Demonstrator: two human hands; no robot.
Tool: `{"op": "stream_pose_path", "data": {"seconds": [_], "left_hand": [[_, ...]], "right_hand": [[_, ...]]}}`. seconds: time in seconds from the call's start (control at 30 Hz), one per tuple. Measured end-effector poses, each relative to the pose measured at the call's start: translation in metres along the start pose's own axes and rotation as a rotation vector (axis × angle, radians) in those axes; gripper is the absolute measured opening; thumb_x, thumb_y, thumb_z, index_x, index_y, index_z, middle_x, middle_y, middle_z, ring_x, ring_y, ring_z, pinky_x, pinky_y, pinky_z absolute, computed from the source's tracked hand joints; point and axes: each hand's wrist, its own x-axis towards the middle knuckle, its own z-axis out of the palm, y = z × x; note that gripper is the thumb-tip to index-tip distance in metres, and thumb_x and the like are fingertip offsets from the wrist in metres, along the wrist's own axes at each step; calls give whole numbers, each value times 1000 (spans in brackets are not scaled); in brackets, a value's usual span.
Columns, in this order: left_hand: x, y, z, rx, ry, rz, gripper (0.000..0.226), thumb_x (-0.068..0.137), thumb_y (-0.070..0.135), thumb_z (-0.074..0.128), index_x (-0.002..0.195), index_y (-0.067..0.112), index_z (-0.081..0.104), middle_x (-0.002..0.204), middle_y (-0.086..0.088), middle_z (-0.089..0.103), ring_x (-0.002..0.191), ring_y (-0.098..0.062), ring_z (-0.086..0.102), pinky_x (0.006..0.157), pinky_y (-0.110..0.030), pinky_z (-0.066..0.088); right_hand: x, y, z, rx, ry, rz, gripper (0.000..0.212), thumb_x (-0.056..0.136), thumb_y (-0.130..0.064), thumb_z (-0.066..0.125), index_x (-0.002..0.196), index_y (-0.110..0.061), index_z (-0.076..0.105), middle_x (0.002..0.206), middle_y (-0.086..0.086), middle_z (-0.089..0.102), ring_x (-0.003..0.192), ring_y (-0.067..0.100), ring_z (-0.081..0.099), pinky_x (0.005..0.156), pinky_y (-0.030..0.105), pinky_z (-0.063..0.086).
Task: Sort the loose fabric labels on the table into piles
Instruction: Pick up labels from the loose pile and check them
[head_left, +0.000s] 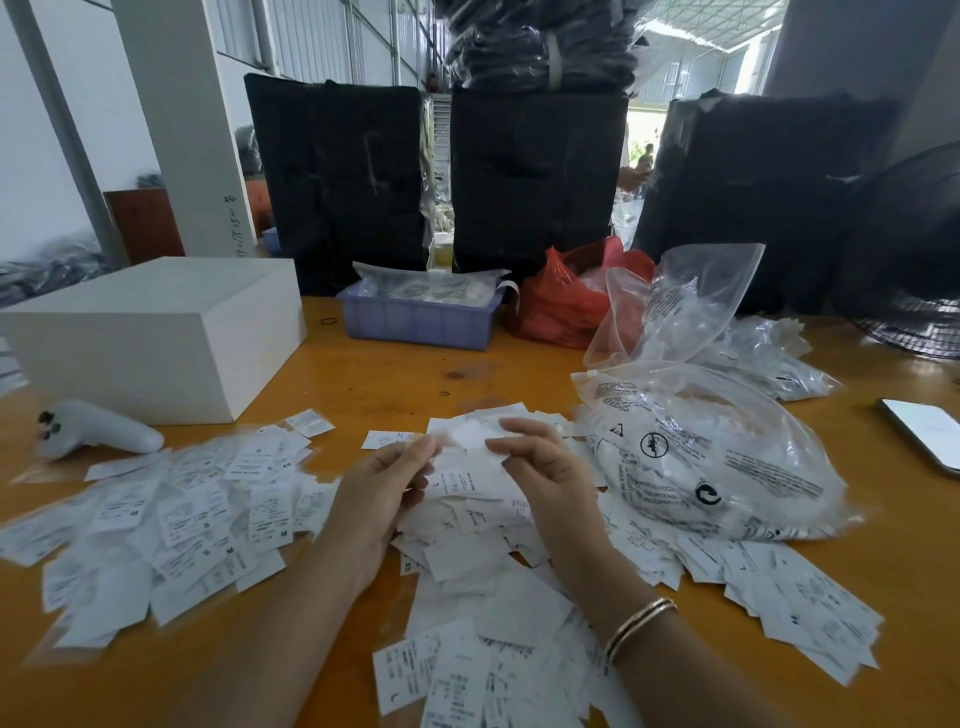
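**Two hands, one label lifted over the heap**

The left hand and the right hand are raised together over the middle of the table, fingertips pinched on the two ends of one blurred white label. I'd guess it is held up and stretched flat so the size mark can be read before it goes to a pile. A gold bracelet circles the right wrist.

Directly under the hands lies the unsorted heap, running toward the near edge. To the left sits a broad spread of labels, several showing M or S; to the right, another pile, a few showing L. That makes three groups I can count; the labels themselves are too many to number.

Further out: two printed clear bags on the right, the nearer, fuller bag seemingly the source. At the far side, one blue tray, one red bag, one white box. One white controller rests left, one phone right.
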Motion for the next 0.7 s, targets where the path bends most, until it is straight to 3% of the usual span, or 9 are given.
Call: {"op": "stream_pose_path", "data": {"seconds": [0.13, 0.3, 0.5, 0.7], "left_hand": [[0, -3, -1, 63, 9, 40, 35, 61, 50, 74, 71, 16, 73, 62, 8, 66, 74, -16, 57, 72, -32, 51], [0, -2, 1, 95, 40, 66, 43, 51, 58, 70, 68, 18, 73, 58, 11, 65, 71, -14, 57, 69, -28, 49], [0, 0, 1, 126, 115, 102, 26, 61, 58, 69, 64, 32, 72, 58, 14, 65, 75, -15, 58, 67, -27, 47], [1, -2, -1, 167, 175, 113, 29, 79, 47, 68, 71, 19, 69, 64, 8, 65, 74, -15, 59, 65, -25, 47]], "right_hand": [[2, -2, -2, 201, 75, 71, 24, 89, 2, 58, 83, -18, 70, 83, -2, 73, 76, 14, 69, 65, 19, 52], [1, -3, 0, 283, 63, 172, 4, 89, -4, 60, 89, -7, 62, 83, 9, 74, 73, 20, 71, 60, 21, 53], [-1, -2, 2, 209, -33, 233, 5, 89, -6, 61, 89, -9, 64, 81, 7, 74, 72, 16, 70, 61, 19, 52], [-2, -6, -2, 237, 21, 183, 4, 89, -5, 61, 86, -8, 62, 79, 9, 74, 72, 18, 70, 63, 21, 53]]}}
